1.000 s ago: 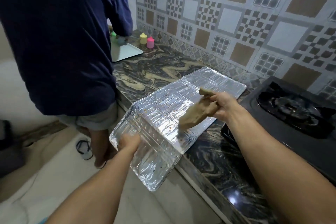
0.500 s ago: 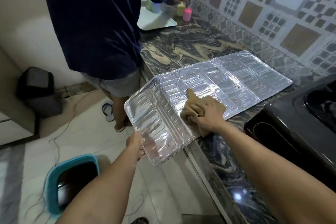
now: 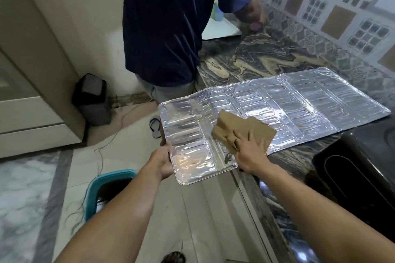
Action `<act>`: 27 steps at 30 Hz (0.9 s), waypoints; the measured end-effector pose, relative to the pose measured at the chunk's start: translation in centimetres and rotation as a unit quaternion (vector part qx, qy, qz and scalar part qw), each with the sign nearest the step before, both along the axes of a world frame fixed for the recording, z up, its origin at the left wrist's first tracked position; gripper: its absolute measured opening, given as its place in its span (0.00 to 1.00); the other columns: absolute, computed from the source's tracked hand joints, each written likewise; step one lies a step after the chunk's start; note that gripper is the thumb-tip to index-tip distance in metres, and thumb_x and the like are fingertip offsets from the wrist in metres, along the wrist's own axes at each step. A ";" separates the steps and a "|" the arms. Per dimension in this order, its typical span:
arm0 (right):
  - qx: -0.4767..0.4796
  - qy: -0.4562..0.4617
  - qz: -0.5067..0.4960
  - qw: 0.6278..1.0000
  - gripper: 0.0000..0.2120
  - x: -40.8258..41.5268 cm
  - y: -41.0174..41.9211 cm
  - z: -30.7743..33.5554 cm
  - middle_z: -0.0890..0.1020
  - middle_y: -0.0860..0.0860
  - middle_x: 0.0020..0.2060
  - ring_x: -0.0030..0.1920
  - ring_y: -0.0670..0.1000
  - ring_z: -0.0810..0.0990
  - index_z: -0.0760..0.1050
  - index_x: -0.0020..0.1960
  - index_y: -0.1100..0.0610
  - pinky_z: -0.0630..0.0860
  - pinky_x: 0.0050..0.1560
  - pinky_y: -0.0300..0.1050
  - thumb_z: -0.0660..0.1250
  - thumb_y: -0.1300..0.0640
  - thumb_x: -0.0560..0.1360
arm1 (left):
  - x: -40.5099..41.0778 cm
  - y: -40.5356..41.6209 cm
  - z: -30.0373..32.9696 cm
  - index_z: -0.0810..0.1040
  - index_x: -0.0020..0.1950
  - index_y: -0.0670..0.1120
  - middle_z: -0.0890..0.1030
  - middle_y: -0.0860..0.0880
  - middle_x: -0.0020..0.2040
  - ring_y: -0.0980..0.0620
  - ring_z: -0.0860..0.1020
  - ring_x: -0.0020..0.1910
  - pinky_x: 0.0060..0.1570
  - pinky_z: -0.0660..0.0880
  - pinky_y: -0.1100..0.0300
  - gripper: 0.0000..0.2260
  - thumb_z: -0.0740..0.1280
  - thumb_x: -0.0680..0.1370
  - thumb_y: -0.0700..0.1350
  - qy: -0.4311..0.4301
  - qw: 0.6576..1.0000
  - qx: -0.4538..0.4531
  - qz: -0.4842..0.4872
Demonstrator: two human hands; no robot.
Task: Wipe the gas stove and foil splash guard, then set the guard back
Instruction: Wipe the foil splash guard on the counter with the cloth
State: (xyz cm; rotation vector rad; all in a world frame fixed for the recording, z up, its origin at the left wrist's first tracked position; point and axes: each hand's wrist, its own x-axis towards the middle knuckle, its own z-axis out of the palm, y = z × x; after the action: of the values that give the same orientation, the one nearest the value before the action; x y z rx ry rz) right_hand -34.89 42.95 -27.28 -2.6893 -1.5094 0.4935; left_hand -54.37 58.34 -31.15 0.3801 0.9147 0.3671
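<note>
Pale floor tiles (image 3: 32, 188) are filling the left of the frame, with one dark bin (image 3: 93, 100) standing against the wall at upper left and one teal bucket (image 3: 109, 190) sitting at lower left, its inside too dark to read. One left hand (image 3: 163, 161) is gripping the near left edge of the single foil splash guard (image 3: 299, 100), which is lying flat across the marbled counter (image 3: 252, 60) with its left panel overhanging the floor. One right hand (image 3: 251, 153) is pressing flat, fingers spread, on one brown cloth (image 3: 256, 130) at the guard's centre. Another person in a dark blue shirt (image 3: 166, 17) is standing at upper centre. One black gas stove (image 3: 359, 168) is sitting at the right edge.
</note>
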 end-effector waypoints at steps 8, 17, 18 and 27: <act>0.047 -0.043 0.176 0.982 0.33 -1.6 -1.1 -0.2 0.47 0.48 0.79 0.77 0.56 0.52 0.42 0.77 0.38 0.54 0.69 0.58 0.55 0.45 0.77 | -0.8 -0.1 1.0 0.79 0.59 0.42 0.84 0.39 0.52 0.39 0.84 0.46 0.49 0.76 0.45 0.24 0.56 0.80 0.60 -0.061 0.997 0.041 -0.019; -0.035 -0.051 0.160 0.985 0.35 0.1 -0.2 -0.6 0.42 0.55 0.79 0.77 0.63 0.41 0.45 0.77 0.36 0.42 0.73 0.63 0.41 0.41 0.68 | -0.2 -3.1 1.0 0.78 0.65 0.42 0.77 0.37 0.65 0.34 0.79 0.58 0.54 0.76 0.37 0.31 0.55 0.78 0.65 -0.223 0.975 -0.002 -0.019; -0.030 -0.049 0.160 0.985 0.35 -0.2 -0.2 -0.7 0.42 0.55 0.79 0.77 0.64 0.40 0.46 0.77 0.36 0.41 0.73 0.63 0.41 0.45 0.68 | 0.0 -3.1 1.0 0.77 0.66 0.43 0.77 0.37 0.65 0.34 0.79 0.58 0.55 0.76 0.37 0.31 0.55 0.78 0.65 -0.226 0.974 0.000 -0.011; 0.064 0.094 0.183 0.977 0.30 -5.4 0.6 -1.7 0.46 0.51 0.79 0.78 0.60 0.44 0.47 0.77 0.39 0.39 0.74 0.61 0.55 0.52 0.79 | 0.7 -2.7 1.0 0.82 0.59 0.40 0.79 0.36 0.62 0.34 0.80 0.56 0.51 0.77 0.35 0.35 0.50 0.78 0.67 -0.246 0.969 -0.017 0.007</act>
State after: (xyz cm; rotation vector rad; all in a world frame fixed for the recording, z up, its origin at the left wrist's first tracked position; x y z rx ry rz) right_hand -40.28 43.57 -28.99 -2.2041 -1.9096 0.6163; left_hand -53.64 55.60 -30.15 0.2332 0.4375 0.4340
